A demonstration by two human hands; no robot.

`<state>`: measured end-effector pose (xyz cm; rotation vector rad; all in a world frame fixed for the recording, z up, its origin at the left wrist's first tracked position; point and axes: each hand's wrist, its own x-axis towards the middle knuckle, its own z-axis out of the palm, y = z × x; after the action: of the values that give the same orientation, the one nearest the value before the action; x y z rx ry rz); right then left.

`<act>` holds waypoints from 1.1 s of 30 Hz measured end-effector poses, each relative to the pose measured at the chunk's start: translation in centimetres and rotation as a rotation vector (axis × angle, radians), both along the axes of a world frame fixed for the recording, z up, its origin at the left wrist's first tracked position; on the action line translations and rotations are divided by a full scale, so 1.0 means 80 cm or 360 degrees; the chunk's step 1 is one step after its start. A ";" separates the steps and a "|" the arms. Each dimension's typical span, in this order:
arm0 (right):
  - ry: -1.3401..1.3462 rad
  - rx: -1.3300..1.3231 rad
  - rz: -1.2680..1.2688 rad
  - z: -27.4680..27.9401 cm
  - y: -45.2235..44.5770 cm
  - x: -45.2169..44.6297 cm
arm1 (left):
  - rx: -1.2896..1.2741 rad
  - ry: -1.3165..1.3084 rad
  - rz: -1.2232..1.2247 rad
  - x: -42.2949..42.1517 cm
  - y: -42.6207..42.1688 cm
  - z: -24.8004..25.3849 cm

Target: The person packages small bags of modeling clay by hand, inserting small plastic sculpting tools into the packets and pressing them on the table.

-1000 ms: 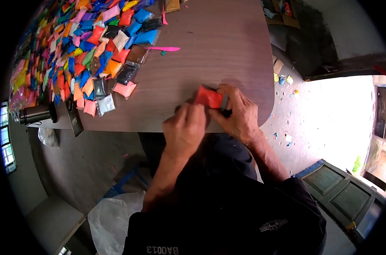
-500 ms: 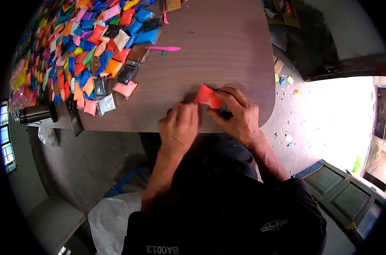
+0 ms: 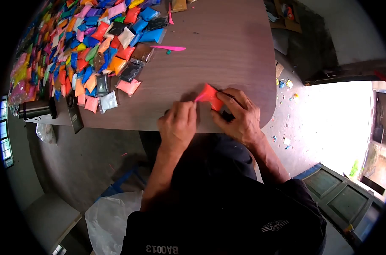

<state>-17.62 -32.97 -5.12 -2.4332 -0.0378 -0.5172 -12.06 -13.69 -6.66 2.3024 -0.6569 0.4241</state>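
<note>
My right hand (image 3: 240, 114) pinches a small, bright red clay packet (image 3: 209, 95) between thumb and fingers, just above the table's near edge. My left hand (image 3: 178, 123) is closed beside it, its fingertips gripping a thin pink strip (image 3: 199, 97) that meets the packet's left side. Whether the strip is a separate tool or part of the packet, I cannot tell. Farther up the table lie a pink plastic knife (image 3: 171, 48) and a second pink tool (image 3: 170, 15). A small green scrap (image 3: 168, 52) sits beside the knife.
A large heap of colourful clay packets (image 3: 101, 46) covers the left of the brown table (image 3: 227, 51). A dark cylinder (image 3: 35, 109) stands at its left edge. Below are a translucent plastic bag (image 3: 112, 221) and a blue stool (image 3: 124, 182). Scraps litter the floor on the right.
The left fingertips have shifted slightly, and the pink strip now shows between them and the packet. The red packet has tilted and looks narrower. The right hand keeps its hold.
</note>
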 end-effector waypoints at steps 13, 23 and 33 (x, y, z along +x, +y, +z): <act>-0.0139 0.0147 -0.0062 -0.009 -0.003 0.003 | 0.0105 -0.0239 -0.0083 -0.003 -0.014 0.011; -0.0113 0.0123 -0.0005 -0.001 -0.002 0.000 | -0.0237 0.0159 -0.0075 0.000 -0.005 0.031; -0.0036 0.0103 0.0060 0.004 -0.002 -0.006 | -0.0047 0.0245 -0.0043 0.014 0.005 0.008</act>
<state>-18.07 -33.10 -4.81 -2.3588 -0.0756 -0.5213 -10.96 -13.33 -6.04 2.2689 -0.6009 0.2395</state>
